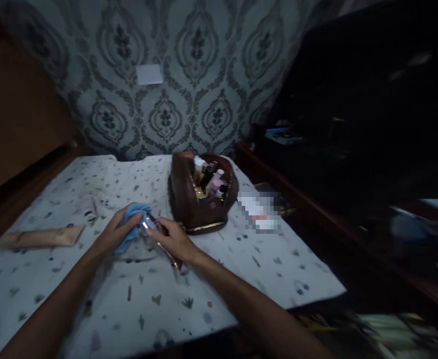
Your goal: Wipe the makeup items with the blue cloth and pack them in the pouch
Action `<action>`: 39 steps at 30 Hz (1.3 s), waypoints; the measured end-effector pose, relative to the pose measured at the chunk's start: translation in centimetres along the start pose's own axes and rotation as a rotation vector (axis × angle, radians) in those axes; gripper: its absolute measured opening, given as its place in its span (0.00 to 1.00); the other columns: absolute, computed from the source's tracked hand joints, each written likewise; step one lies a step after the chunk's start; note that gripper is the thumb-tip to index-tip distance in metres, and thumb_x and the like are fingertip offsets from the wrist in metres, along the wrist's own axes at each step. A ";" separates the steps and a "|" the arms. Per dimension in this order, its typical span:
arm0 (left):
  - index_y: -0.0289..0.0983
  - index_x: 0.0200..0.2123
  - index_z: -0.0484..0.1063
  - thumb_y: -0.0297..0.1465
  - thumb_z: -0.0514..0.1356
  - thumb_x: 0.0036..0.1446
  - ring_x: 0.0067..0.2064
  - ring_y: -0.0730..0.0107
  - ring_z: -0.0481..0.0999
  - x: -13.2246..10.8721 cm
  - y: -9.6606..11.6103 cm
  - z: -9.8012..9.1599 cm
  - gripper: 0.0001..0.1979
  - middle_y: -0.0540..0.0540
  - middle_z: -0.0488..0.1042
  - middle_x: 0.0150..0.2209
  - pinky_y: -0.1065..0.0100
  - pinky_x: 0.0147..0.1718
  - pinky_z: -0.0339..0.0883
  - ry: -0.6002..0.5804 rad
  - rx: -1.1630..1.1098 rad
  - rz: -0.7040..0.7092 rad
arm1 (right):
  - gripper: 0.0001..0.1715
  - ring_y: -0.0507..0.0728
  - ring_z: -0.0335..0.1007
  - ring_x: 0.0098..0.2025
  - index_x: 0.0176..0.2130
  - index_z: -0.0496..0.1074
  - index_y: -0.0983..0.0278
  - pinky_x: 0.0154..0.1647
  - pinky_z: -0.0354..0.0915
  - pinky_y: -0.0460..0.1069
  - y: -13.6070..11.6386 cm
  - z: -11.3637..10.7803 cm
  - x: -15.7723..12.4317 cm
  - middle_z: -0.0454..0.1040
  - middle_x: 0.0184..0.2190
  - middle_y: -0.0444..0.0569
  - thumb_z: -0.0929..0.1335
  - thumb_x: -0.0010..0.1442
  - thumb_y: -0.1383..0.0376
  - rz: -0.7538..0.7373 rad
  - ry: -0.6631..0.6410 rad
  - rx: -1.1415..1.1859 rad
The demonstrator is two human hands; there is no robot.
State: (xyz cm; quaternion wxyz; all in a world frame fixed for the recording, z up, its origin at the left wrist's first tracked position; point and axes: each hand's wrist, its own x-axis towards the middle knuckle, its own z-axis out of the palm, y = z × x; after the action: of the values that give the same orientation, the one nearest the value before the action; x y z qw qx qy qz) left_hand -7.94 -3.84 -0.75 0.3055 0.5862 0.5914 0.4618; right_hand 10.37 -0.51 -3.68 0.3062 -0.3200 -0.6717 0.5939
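Observation:
My left hand (123,225) is closed on a light blue cloth (131,234), which presses against the upper end of a shiny tube (162,244). Around the body of that tube my right hand (176,239) is wrapped; the tube slants down to the right and has a pinkish-brown lower end. Just behind my right hand stands an open brown cosmetic bag (183,199), with several bottles and tubes (213,182) upright inside it. To the left of my hands lie a tan squeeze tube (49,236) and a small pale pink tube (87,205) with a dark band near its end.
A white patterned sheet (189,309) covers the surface under my hands. Right of the bag lies a pixelated white item (258,212). Wooden furniture (20,114) borders the left, patterned wallpaper (196,99) the back. Dim shelves with objects (401,239) fill the right.

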 end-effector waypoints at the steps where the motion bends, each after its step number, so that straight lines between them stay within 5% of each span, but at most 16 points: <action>1: 0.38 0.35 0.77 0.54 0.63 0.49 0.37 0.59 0.76 0.0 0.1 0.1 0.24 0.47 0.79 0.33 0.65 0.39 0.72 0.018 0.021 -0.027 | 0.25 0.48 0.55 0.26 0.26 0.63 0.62 0.27 0.50 0.45 -0.1 -0.1 -0.1 0.58 0.21 0.36 0.70 0.54 0.46 -0.048 0.020 -0.082; 7: 0.38 0.28 0.75 0.56 0.63 0.43 0.32 0.57 0.77 0.2 1.1 0.4 0.26 0.47 0.78 0.27 0.64 0.32 0.72 0.034 0.056 -0.130 | 0.21 0.50 0.61 0.29 0.31 0.67 0.62 0.29 0.54 0.45 -1.3 -0.9 -1.2 0.62 0.25 0.37 0.74 0.53 0.49 -0.043 0.018 -0.196; 11: 0.38 0.28 0.76 0.58 0.65 0.38 0.29 0.60 0.76 0.3 0.8 0.4 0.28 0.48 0.78 0.25 0.66 0.29 0.71 0.077 0.018 -0.231 | 0.38 0.53 0.68 0.36 0.46 0.67 0.58 0.32 0.60 0.45 -1.2 -0.8 -1.1 0.70 0.34 0.39 0.80 0.40 0.50 0.049 0.004 -0.046; 18: 0.40 0.30 0.78 0.58 0.67 0.38 0.33 0.58 0.77 0.1 -0.8 -0.6 0.28 0.48 0.80 0.28 0.67 0.31 0.72 0.080 -0.040 -0.251 | 0.38 0.54 0.72 0.26 0.35 0.63 0.61 0.32 0.68 0.49 -0.2 0.0 -0.1 0.74 0.26 0.42 0.79 0.34 0.43 0.227 -0.259 0.660; 23: 0.37 0.30 0.77 0.60 0.66 0.37 0.32 0.58 0.76 -0.1 0.0 -0.2 0.32 0.46 0.79 0.27 0.65 0.30 0.71 0.083 -0.014 -0.258 | 0.33 0.51 0.69 0.28 0.34 0.72 0.64 0.31 0.63 0.45 -0.3 0.0 -0.4 0.73 0.26 0.41 0.81 0.34 0.50 0.249 -0.161 0.729; 28: 0.38 0.32 0.76 0.62 0.56 0.49 0.32 0.58 0.74 -0.4 1.3 1.1 0.31 0.48 0.75 0.26 0.62 0.33 0.71 0.156 0.146 -0.088 | 0.24 0.47 0.62 0.26 0.29 0.74 0.65 0.28 0.56 0.43 0.1 0.4 -0.3 0.69 0.24 0.39 0.82 0.37 0.55 0.247 -0.091 0.698; 35: 0.38 0.56 0.69 0.53 0.50 0.62 0.58 0.53 0.70 -0.9 0.6 2.7 0.30 0.40 0.73 0.55 0.57 0.61 0.60 0.203 0.258 0.128 | 0.26 0.49 0.68 0.30 0.33 0.77 0.65 0.35 0.62 0.45 1.1 0.9 0.2 0.74 0.29 0.42 0.82 0.36 0.55 0.177 -0.009 0.817; 39: 0.36 0.61 0.65 0.49 0.49 0.65 0.62 0.54 0.66 -0.7 0.1 3.2 0.30 0.38 0.70 0.60 0.53 0.64 0.56 0.162 0.271 0.228 | 0.27 0.47 0.68 0.30 0.31 0.74 0.66 0.34 0.63 0.43 1.3 1.0 0.4 0.73 0.28 0.41 0.83 0.35 0.56 0.148 0.012 0.871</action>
State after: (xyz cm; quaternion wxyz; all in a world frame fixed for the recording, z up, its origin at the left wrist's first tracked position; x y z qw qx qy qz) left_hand -4.92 -3.93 -2.02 0.1208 0.6459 0.6007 0.4554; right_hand 9.39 -0.68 -5.07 0.3733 -0.2119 -0.3323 0.8399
